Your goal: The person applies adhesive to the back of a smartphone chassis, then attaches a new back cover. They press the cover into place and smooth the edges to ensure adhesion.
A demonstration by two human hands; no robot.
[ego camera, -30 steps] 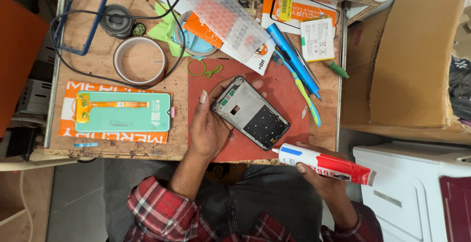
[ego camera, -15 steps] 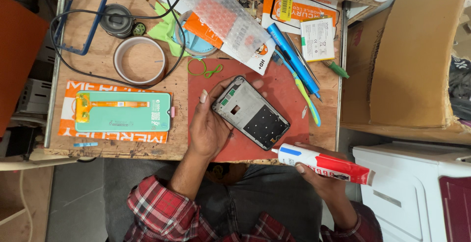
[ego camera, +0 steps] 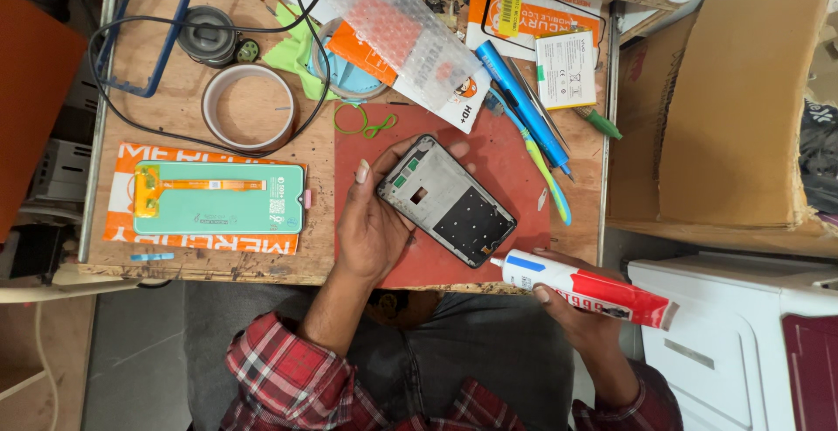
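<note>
My left hand (ego camera: pixel 371 221) grips a dark phone frame (ego camera: pixel 447 199) by its left edge, holding it tilted over the red work mat (ego camera: pixel 506 156). Its inner side faces up, with a black perforated panel in the lower half. My right hand (ego camera: pixel 572 304) holds a white and red glue tube (ego camera: pixel 594 289), whose nozzle touches the frame's lower right corner. A mint-green screen panel (ego camera: pixel 218 197) with an orange flex cable lies to the left on orange packaging.
A tape roll (ego camera: pixel 249 108), black cable, a green rubber band (ego camera: pixel 362 121), a bubble-wrapped package (ego camera: pixel 410 29), a blue pen-like tool (ego camera: pixel 522 103) and a green toothbrush (ego camera: pixel 546 173) lie on the wooden bench. A cardboard box (ego camera: pixel 724 90) stands at the right.
The glue tube's nozzle has stayed at the frame's lower right corner. Both hands have hardly moved.
</note>
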